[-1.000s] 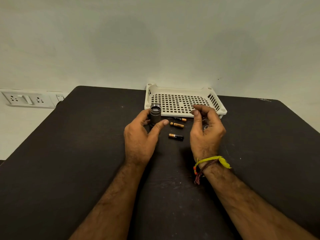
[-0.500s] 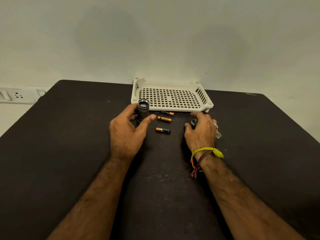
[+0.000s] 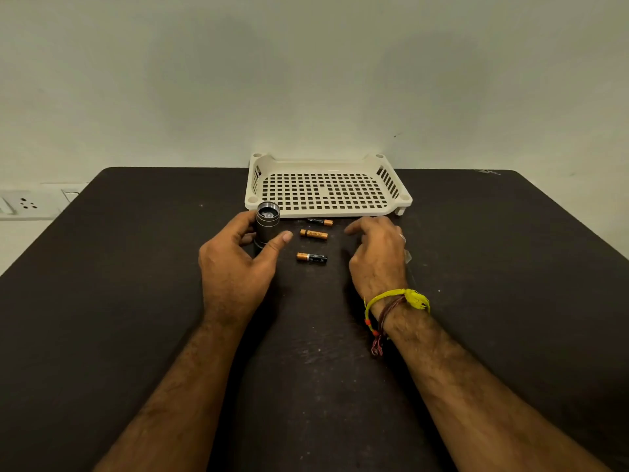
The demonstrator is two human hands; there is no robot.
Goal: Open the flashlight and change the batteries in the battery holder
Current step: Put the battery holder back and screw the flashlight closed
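Gripping the flashlight (image 3: 267, 226) upright on the desk (image 3: 136, 284) in the left hand (image 3: 235, 267), near three loose batteries (image 3: 312, 257), right hand (image 3: 377, 257) hovering relaxed and empty beside them, probably about to pick one for loading.
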